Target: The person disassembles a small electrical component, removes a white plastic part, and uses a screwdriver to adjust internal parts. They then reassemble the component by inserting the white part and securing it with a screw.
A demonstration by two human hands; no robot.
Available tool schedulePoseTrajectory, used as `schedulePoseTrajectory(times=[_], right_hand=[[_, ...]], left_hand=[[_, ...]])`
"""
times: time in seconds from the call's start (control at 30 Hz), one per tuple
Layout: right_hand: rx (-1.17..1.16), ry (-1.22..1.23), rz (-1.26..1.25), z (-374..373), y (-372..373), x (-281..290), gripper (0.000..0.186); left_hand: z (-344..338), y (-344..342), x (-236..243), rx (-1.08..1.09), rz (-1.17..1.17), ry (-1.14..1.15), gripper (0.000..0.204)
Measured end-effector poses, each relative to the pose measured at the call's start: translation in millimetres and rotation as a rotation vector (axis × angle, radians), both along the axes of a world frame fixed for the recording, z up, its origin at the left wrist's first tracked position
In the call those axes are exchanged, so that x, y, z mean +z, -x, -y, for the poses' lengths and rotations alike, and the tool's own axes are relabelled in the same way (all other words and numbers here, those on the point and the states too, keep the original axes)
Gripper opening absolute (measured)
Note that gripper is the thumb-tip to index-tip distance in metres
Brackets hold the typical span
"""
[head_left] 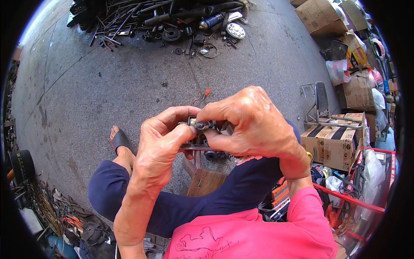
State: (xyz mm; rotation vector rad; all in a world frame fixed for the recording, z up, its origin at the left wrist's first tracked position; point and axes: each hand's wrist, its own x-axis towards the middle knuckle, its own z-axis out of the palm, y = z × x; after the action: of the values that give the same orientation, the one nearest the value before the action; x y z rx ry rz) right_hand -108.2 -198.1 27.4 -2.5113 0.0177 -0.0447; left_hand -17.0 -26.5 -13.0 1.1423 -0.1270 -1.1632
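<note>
Between my knees, both hands meet at a small dark metal fitting (200, 125) with a round end facing up. My left hand (161, 134) pinches its left side between thumb and fingers. From the right, my right hand (248, 123) grips it with thumb and forefinger, hiding much of that side. Just below the fitting lies a flat metal bar (194, 147) on an upright metal post. Beside the post is a dark round part (211, 155), partly covered. A brown wooden block (206, 182) sits lower, close to my legs.
Rods, tools and loose metal parts (172, 34) are heaped at the far side. A thin wire with an orange end (207, 92) lies beyond my hands. Cardboard boxes (334, 142) and a red-framed bin (349, 200) stand right; cables and scrap (64, 220) fill the lower left.
</note>
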Motion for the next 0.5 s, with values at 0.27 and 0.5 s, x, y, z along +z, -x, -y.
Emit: schedulePoseTrajectory(times=[0.27, 0.5], right_hand=[[0.014, 0.029, 0.053, -0.2, 2.4, -10.0, 0.019], [-0.038, -0.215, -0.006, 2.3, -2.7, 7.2, 0.021]], left_hand=[[5.4, 8.4, -5.0, 0.065, 0.085, -0.055, 0.027], [6.2, 5.7, -1.4, 0.103, 0.098, -0.08, 0.027]])
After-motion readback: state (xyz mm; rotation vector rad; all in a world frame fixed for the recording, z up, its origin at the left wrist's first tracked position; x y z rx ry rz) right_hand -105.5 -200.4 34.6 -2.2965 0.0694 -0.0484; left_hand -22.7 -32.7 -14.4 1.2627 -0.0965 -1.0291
